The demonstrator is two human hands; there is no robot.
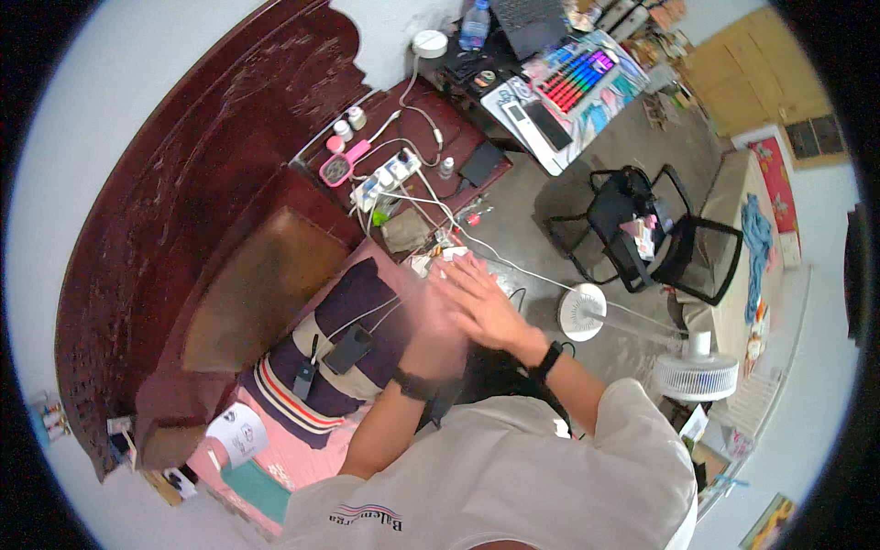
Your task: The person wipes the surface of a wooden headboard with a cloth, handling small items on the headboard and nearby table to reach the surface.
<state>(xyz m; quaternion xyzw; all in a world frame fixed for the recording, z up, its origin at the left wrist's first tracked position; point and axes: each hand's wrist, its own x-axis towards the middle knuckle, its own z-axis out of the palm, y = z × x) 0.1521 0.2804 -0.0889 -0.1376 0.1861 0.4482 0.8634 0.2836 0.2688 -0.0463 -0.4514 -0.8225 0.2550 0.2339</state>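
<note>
My right hand (pixel 485 306) is stretched out in front of me, palm turned toward my other hand, fingers extended and a little apart. It holds nothing that I can see. Close against it, my left hand (pixel 438 320) is blurred, so its fingers are unclear; whether the palms touch is hidden. Dark bands circle both wrists. Left of the hands, a dark folded cloth with striped trim (pixel 302 405) lies on the pink bedding (pixel 302 467). A black phone (pixel 348 349) with a white cable rests on that cloth, beside a small dark device (pixel 304 380).
Beyond my hands, a power strip (pixel 385 180), a pink hairbrush (pixel 338 169) and small bottles crowd a dark red bedside surface (pixel 419 103). A lit keyboard (pixel 576 81) sits on the desk. At right are a black chair (pixel 632 227) and a white fan (pixel 696 377); its cable crosses the floor.
</note>
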